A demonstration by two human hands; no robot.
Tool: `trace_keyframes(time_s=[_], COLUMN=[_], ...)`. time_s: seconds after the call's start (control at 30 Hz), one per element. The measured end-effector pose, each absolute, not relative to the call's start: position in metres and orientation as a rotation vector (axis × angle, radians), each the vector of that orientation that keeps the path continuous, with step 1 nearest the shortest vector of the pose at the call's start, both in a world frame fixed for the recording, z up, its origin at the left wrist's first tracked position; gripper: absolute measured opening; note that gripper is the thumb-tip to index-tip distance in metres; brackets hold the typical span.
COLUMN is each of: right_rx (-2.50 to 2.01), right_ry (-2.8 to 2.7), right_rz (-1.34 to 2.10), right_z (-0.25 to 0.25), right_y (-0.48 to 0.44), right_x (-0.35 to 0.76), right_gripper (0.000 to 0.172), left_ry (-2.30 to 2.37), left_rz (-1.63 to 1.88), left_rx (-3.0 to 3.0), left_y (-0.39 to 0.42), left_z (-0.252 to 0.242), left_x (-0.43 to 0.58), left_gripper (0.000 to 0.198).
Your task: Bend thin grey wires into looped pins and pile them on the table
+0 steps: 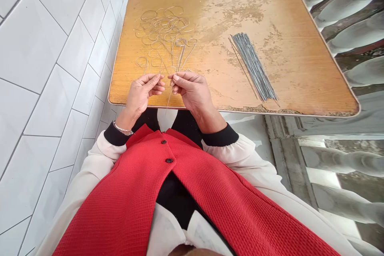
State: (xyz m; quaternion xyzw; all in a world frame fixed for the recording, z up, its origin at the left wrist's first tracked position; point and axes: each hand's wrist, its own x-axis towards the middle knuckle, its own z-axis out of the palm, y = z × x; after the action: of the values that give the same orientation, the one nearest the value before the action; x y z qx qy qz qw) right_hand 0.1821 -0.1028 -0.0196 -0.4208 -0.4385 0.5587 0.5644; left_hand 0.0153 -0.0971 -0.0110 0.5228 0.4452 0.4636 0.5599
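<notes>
Above the table's near edge, my right hand (192,88) pinches a thin metal wire (169,99) between thumb and fingers, and the wire's free end points down toward my lap. My left hand (145,91) is close beside it, thumb and fingertips pressed together; what lies between them is too fine to make out. Just beyond my fingertips, wires with looped ends (181,44) lie on the table. Farther back is a loose tangle of bent wire loops (162,26).
A bundle of straight grey wires (253,66) lies on the right of the worn wooden table (216,68), a few strands apart from it. A white tiled wall (48,64) runs along the left. A balustrade (354,16) stands on the right.
</notes>
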Motion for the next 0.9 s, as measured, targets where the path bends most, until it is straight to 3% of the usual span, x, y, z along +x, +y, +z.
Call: trace_keyframes(time_s=[0.37, 0.63, 0.9], right_rx=[-0.988, -1.017, -1.397], right_ry=[-1.002, -1.013, -1.289], right_rz=[1.337, 1.325, 1.110], right_z=[-0.016, -0.024, -0.016], right_y=[-0.102, -0.097, -0.028], right_x=[0.185, 0.184, 0.176], right_gripper=[0.016, 0.016, 0.014], left_ry=[1.079, 1.040, 1.171], left_rz=[1.063, 1.046, 1.170], left_rx=[1.211, 1.130, 1.050], left_y=[-0.100, -0.102, -0.088], left_z=[-0.013, -0.014, -0.019], left_x=[0.010, 0.007, -0.005], left_gripper=[0.041, 0.015, 0.007])
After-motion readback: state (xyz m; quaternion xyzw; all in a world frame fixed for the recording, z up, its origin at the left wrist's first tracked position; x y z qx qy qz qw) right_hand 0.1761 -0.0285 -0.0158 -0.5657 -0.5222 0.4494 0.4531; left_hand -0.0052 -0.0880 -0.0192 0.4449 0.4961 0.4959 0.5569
